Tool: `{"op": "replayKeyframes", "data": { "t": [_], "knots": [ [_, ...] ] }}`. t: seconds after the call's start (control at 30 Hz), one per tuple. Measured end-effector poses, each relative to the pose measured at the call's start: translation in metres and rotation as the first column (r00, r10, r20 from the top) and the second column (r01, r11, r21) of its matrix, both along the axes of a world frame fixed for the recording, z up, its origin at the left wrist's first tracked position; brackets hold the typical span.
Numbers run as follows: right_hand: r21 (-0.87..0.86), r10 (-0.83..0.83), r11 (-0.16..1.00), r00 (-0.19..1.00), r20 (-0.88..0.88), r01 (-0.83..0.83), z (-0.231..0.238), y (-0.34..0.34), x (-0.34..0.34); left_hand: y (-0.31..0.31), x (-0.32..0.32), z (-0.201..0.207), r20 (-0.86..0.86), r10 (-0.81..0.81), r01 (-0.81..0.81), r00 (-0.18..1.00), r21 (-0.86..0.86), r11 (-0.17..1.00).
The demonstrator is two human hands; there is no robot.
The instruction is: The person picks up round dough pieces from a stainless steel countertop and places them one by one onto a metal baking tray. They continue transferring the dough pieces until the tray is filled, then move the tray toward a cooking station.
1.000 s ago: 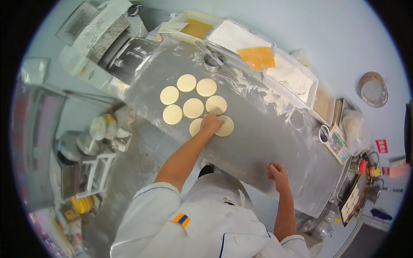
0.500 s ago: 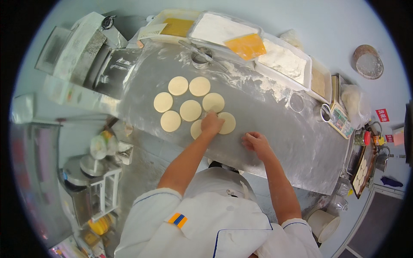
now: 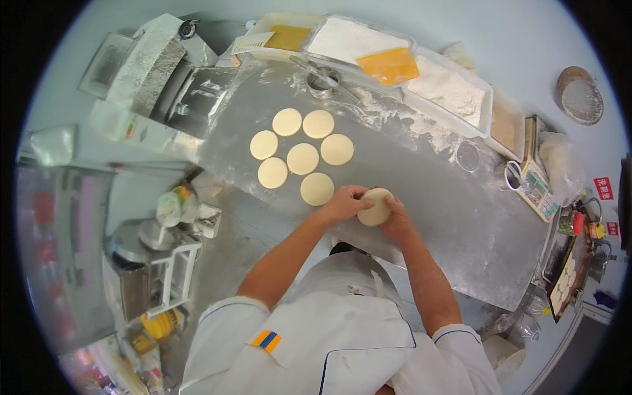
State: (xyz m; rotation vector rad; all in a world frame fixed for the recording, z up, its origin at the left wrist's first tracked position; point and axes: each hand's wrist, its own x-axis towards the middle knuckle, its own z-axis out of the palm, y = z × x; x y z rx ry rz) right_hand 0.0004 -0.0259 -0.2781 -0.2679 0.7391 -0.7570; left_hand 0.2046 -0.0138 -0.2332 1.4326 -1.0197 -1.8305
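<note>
A round, flat dough disc (image 3: 373,209) is held up near the front edge of the steel table (image 3: 421,178), between both hands. My left hand (image 3: 345,203) pinches its left edge. My right hand (image 3: 399,218) grips it from the right, with its fingers curled around the rim. Several similar pale dough discs lie flat to the left, among them a dough disc (image 3: 317,189) nearest to my left hand and a dough disc (image 3: 303,158) amid the group.
Along the back stand a flour tub (image 3: 352,41), a second flour tub (image 3: 447,97) with an orange scraper (image 3: 388,66) between them, and a metal cup (image 3: 322,82). A scale (image 3: 538,191) and a metal mug (image 3: 510,174) sit at right. A dough-rolling machine (image 3: 141,79) stands at left.
My left hand has taken the rightmost dough disc off the table and carried it right to my right hand, which now holds it too. The view has shifted slightly.
</note>
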Motion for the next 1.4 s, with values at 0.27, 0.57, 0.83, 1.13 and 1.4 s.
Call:
{"op": "replayKeyframes", "data": {
  "t": [0.27, 0.57, 0.83, 1.13, 1.4],
  "knots": [
    [0.165, 0.045, 0.986, 0.987, -0.153, -0.019, 0.0, 0.017, -0.047, 0.031, 0.055, -0.058, 0.8, 0.455, -0.292, 0.391, -0.361, 0.886],
    [0.121, -0.027, 0.991, 0.976, -0.217, 0.055, 0.01, 0.019, -0.113, -0.001, 0.11, -0.097, 0.828, 0.333, -0.449, 0.452, -0.112, 0.886],
    [0.038, 0.076, 0.997, 0.965, -0.251, -0.069, 0.028, 0.024, -0.089, 0.006, 0.113, -0.082, 0.708, 0.434, -0.501, 0.558, -0.13, 0.856],
    [-0.147, 0.279, 0.91, 0.837, -0.472, -0.387, 0.058, 0.007, 0.0, 0.008, 0.116, -0.061, 0.261, 0.446, -0.508, 0.856, 0.26, 0.821],
    [-0.414, 0.229, 0.651, 0.685, -0.691, -0.636, 0.065, -0.01, 0.073, 0.008, 0.117, -0.011, 0.352, -0.137, 0.214, 0.926, -0.191, 0.958]
  ]
}}
